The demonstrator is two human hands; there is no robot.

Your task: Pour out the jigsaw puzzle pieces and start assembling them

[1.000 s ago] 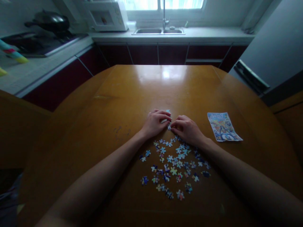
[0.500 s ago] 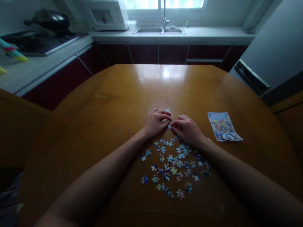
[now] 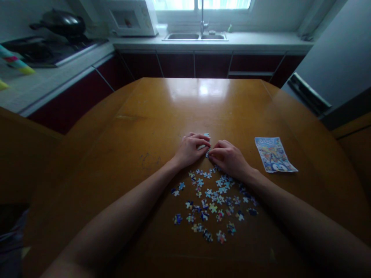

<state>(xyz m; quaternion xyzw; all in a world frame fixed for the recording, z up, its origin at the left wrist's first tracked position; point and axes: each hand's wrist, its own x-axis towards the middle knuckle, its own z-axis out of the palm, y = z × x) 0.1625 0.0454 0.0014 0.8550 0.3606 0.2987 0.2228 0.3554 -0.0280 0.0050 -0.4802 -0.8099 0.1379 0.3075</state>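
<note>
Both hands meet at a small strip of puzzle pieces (image 3: 206, 135) on the wooden table (image 3: 139, 112), most of it covered by fingers. My left hand (image 3: 193, 148) lies over the strip from the left, its fingers curled down onto the pieces. From the right, my right hand (image 3: 227, 155) pinches at a puzzle piece (image 3: 207, 154) at the strip's near end. Nearer to me, many loose jigsaw pieces (image 3: 213, 208) in blue, white and yellow are scattered between my forearms.
A creased, colourful picture sheet (image 3: 274, 154) lies right of my right hand. Beyond the table are a counter with a sink (image 3: 182, 36), a white microwave (image 3: 131, 19) and a stove with a black pan (image 3: 62, 23). A fridge (image 3: 333, 58) stands at the right.
Almost nothing differs. My right hand's fingertips have shifted very slightly at the strip's near end; my left hand stays in place, and the loose pieces lie as before.
</note>
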